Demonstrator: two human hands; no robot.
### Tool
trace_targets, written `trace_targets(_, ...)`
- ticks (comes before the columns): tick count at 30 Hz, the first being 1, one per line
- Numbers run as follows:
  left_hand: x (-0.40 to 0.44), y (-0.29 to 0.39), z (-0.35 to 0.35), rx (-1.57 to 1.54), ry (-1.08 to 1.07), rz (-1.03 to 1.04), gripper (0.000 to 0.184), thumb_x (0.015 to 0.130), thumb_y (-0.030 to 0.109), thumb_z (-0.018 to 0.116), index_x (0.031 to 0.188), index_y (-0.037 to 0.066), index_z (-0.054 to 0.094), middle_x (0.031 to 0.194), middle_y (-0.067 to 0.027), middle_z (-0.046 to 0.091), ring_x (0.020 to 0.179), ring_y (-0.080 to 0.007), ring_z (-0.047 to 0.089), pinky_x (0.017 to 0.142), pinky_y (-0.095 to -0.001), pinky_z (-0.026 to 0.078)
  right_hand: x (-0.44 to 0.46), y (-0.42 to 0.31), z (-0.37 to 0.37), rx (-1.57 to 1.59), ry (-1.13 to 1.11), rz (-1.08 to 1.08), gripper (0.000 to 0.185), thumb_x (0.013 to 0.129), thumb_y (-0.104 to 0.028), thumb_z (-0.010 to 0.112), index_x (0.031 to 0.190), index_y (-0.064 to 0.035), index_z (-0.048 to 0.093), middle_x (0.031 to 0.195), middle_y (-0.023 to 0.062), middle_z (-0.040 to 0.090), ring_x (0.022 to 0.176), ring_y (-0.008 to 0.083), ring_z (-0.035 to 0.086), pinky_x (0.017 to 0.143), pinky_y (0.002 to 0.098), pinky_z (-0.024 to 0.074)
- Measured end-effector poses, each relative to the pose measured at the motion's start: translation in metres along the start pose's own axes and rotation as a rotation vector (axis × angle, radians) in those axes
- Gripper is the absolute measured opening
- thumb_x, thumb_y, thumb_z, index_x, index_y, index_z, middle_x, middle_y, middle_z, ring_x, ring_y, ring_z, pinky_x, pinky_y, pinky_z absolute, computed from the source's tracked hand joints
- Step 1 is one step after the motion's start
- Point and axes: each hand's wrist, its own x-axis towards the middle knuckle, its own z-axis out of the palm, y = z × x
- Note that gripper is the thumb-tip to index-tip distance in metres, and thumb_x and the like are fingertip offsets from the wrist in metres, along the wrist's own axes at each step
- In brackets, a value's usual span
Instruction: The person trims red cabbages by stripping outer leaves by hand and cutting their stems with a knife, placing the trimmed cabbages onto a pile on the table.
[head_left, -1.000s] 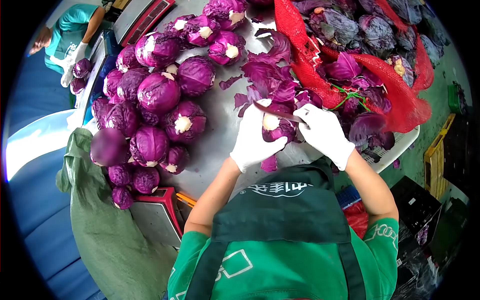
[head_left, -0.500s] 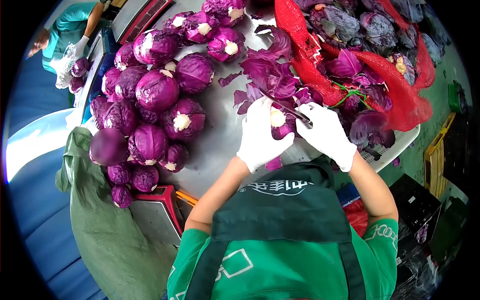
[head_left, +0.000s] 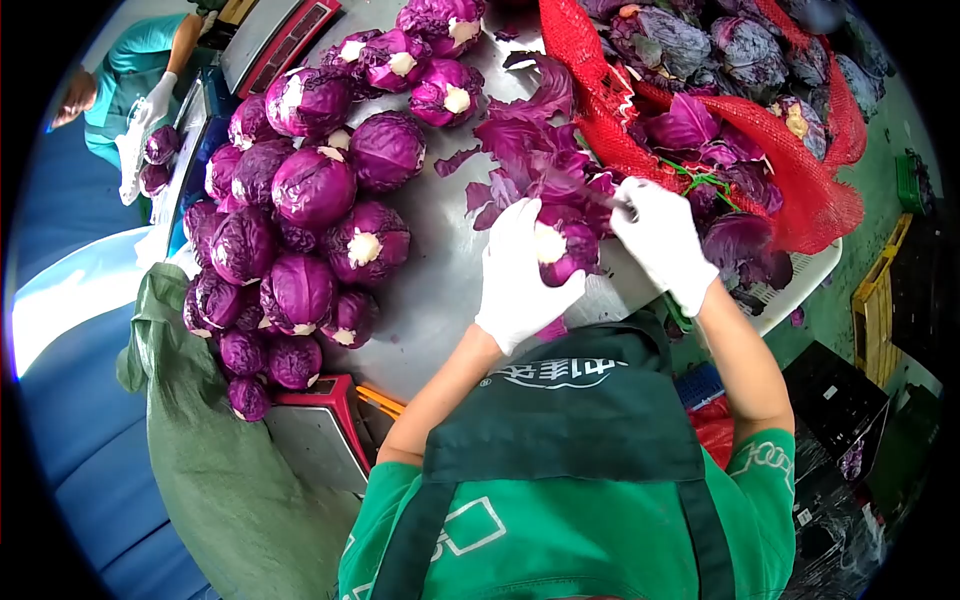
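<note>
My left hand [head_left: 513,278], in a white glove, grips a small red cabbage [head_left: 572,246] from its left side. The cabbage's pale cut stem faces my palm. In my gloved right hand [head_left: 660,240] is a knife [head_left: 585,192], its handle in the closed fingers and its blade blurred by motion. That blade points left, above the cabbage and in front of loose purple leaves [head_left: 530,140]. The fingertips of my left hand are partly hidden behind the cabbage.
Several red cabbages [head_left: 315,187] are piled left on the metal table [head_left: 440,240]. A red mesh sack [head_left: 790,170] of cabbages lies right, by a white basket [head_left: 812,275]. Scales [head_left: 315,430] and green cloth [head_left: 200,430] are lower left. A co-worker [head_left: 140,70] stands upper left.
My right hand has drawn the knife away from the cabbage's stem, slightly up and right. The cabbage shows more of its side. The co-worker's hands have moved.
</note>
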Motion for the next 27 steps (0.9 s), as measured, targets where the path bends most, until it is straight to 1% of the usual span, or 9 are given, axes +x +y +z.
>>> trace_targets(3,-0.007,-0.009,-0.005,-0.190,0.002,-0.070,0.089,0.066,0.020,0.082,0.140,-0.002,0.036,0.134,-0.0218,0.043,0.126,-0.0355,0.043,0.108,-0.0435,0.035,0.012,0.010,-0.021,0.100,0.055,0.157,0.015,0.085,-0.016,0.061,0.084,-0.0024,0.055,0.076,0.0147,0.060,0.069,0.0287,0.062,0.066,0.0373,0.0504)
trace_targets(8,-0.009,-0.017,-0.009,-0.210,0.003,-0.081,0.088,0.067,0.019,0.080,0.142,0.002,0.036,0.136,-0.0190,0.042,0.129,-0.0341,0.040,0.111,-0.0440,0.031,0.002,-0.035,-0.021,0.276,-0.123,0.106,0.048,0.083,-0.048,0.070,0.104,-0.0045,0.064,0.090,0.0125,0.066,0.076,0.0274,0.065,0.075,0.0334,0.0530)
trace_targets(12,-0.010,-0.014,-0.016,-0.166,-0.060,-0.058,0.084,0.068,0.019,0.080,0.140,0.003,0.042,0.138,-0.0182,0.043,0.132,-0.0339,0.039,0.112,-0.0441,0.029,0.008,-0.011,0.025,0.065,-0.008,-0.063,0.022,0.091,-0.023,0.060,0.103,-0.0059,0.064,0.099,0.0159,0.064,0.088,0.0349,0.065,0.079,0.0433,0.0527)
trace_targets(13,-0.013,-0.016,-0.018,-0.161,-0.063,-0.054,0.084,0.068,0.019,0.080,0.140,0.003,0.042,0.138,-0.0182,0.043,0.132,-0.0339,0.039,0.112,-0.0441,0.029,0.009,0.001,0.030,0.032,-0.010,0.036,0.019,0.091,-0.021,0.059,0.099,-0.0050,0.064,0.095,0.0152,0.063,0.086,0.0347,0.065,0.078,0.0429,0.0525)
trace_targets(15,-0.024,-0.029,-0.019,-0.267,0.012,-0.082,0.084,0.068,0.019,0.080,0.140,0.003,0.041,0.139,-0.0176,0.043,0.135,-0.0333,0.038,0.114,-0.0433,0.028,0.018,0.058,0.044,-0.098,0.088,0.083,0.027,0.091,-0.025,0.060,0.110,-0.0058,0.063,0.099,0.0142,0.061,0.087,0.0327,0.065,0.075,0.0409,0.0531)
trace_targets(18,-0.031,-0.046,-0.015,-0.378,0.051,-0.132,0.082,0.070,0.017,0.080,0.140,0.001,0.040,0.138,-0.0184,0.042,0.133,-0.0328,0.040,0.112,-0.0413,0.032,0.012,-0.003,0.004,-0.063,0.073,0.146,0.059,0.087,-0.040,0.066,0.137,-0.0120,0.049,0.113,0.0141,0.055,0.094,0.0321,0.064,0.074,0.0418,0.0535)
trace_targets(20,-0.033,-0.041,-0.017,-0.481,0.064,-0.187,0.081,0.073,0.015,0.079,0.142,0.001,0.037,0.140,-0.0158,0.041,0.133,-0.0275,0.040,0.112,-0.0389,0.031,-0.003,-0.032,0.001,0.041,-0.032,-0.019,0.064,0.086,-0.048,0.066,0.137,-0.0125,0.048,0.112,0.0161,0.057,0.098,0.0337,0.063,0.080,0.0430,0.0535)
trace_targets(21,-0.029,-0.042,-0.016,-0.485,0.071,-0.177,0.081,0.073,0.015,0.079,0.142,0.001,0.037,0.140,-0.0158,0.041,0.133,-0.0275,0.040,0.112,-0.0389,0.031,-0.004,-0.050,-0.009,0.043,-0.279,0.062,0.067,0.087,-0.050,0.064,0.139,-0.0119,0.045,0.120,0.0181,0.057,0.104,0.0349,0.063,0.086,0.0443,0.0524)
trace_targets(27,-0.034,-0.045,-0.019,-0.605,0.047,-0.261,0.083,0.074,0.013,0.078,0.144,0.002,0.035,0.142,-0.0133,0.039,0.133,-0.0244,0.040,0.112,-0.0375,0.032,-0.017,-0.045,0.034,0.214,-0.316,0.116,0.059,0.091,-0.045,0.060,0.136,-0.0074,0.051,0.131,0.0170,0.057,0.112,0.0340,0.062,0.091,0.0425,0.0513)
